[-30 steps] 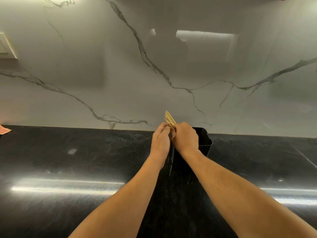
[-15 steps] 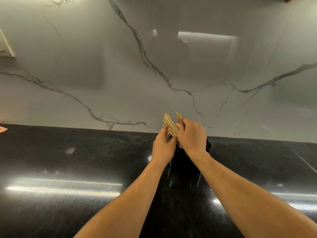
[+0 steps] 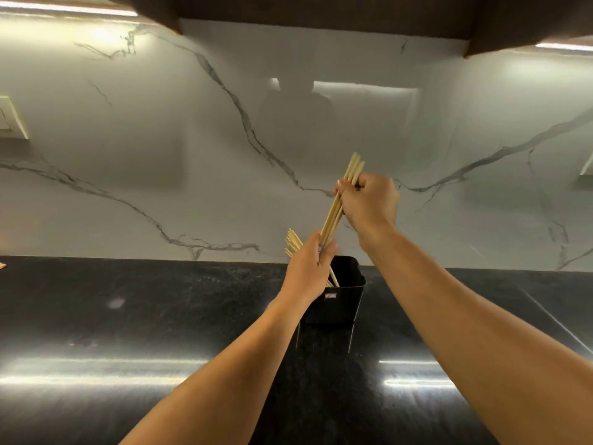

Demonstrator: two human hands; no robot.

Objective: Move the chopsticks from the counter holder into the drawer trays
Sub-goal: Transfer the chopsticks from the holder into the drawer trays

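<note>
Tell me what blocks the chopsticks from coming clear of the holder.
Nothing visible does. The right hand grips one bundle of chopsticks raised over the holder; the left hand grips the rest at its rim. The drawer trays are out of view.

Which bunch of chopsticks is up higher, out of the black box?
The bunch in the right hand: those chopsticks are raised well above the black holder. The other bunch, gripped by the left hand, still reaches down into it.
</note>
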